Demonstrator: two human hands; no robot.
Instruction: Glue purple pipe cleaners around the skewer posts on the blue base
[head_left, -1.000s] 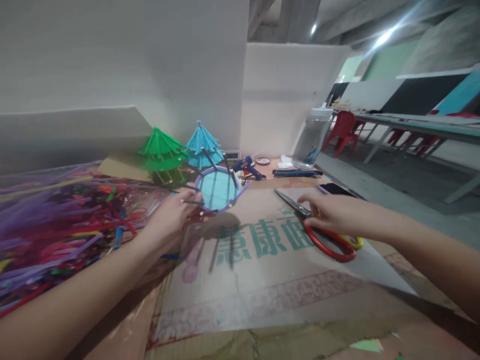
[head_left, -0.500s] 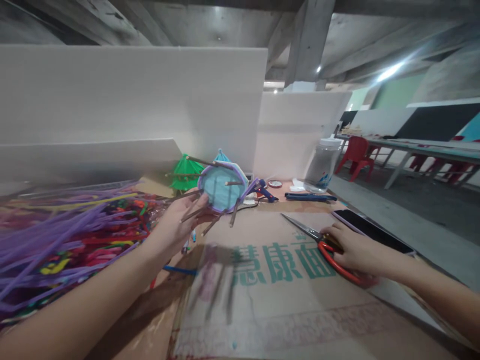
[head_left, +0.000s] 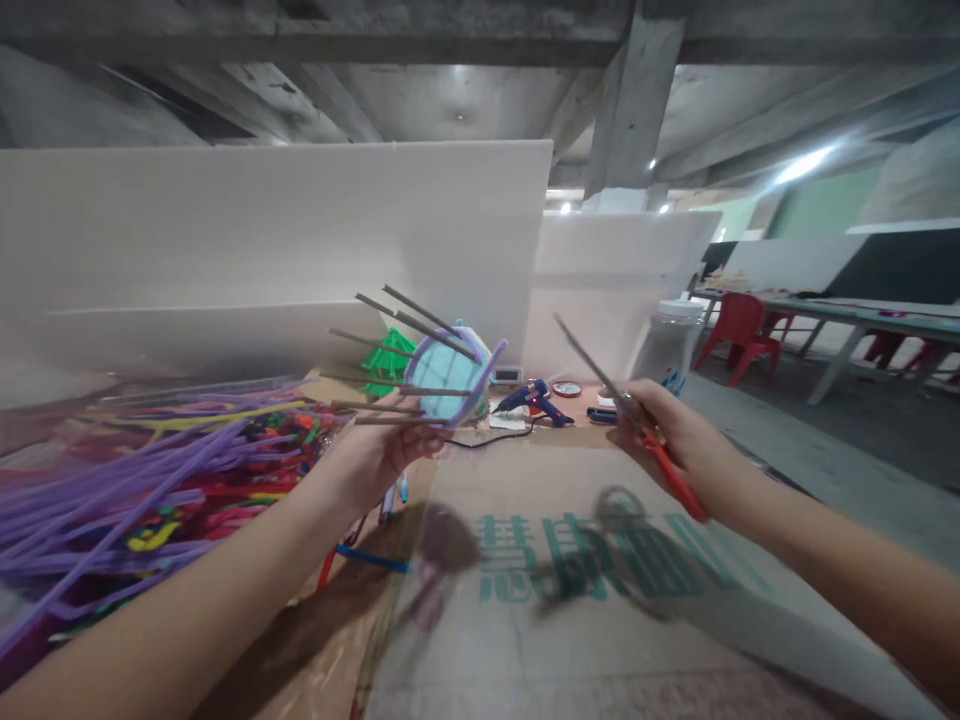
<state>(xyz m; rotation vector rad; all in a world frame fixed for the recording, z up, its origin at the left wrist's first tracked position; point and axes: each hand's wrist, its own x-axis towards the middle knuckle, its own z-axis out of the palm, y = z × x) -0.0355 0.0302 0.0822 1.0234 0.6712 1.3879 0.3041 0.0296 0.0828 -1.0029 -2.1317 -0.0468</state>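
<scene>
My left hand (head_left: 397, 440) is closed on a round light-blue piece (head_left: 444, 378) with a purple rim. Several thin brown sticks stick out from it toward the left, and my fingers are at its lower edge. Scissors with red-orange handles (head_left: 675, 478) are in my right hand (head_left: 667, 425), raised above the cardboard (head_left: 555, 640), blades pointing up and to the left. Behind the round piece stands a small green umbrella-like shape (head_left: 390, 360).
Purple pipe cleaners (head_left: 142, 480) and other coloured ones pile up at left. A blue glue gun (head_left: 536, 400), a round lid (head_left: 567, 388) and a clear jar (head_left: 666, 345) stand at the back. White boards rise behind.
My right hand has lifted the scissors off the cardboard and tilted them upward. The round piece has turned, so its sticks now point left. The view has shifted slightly.
</scene>
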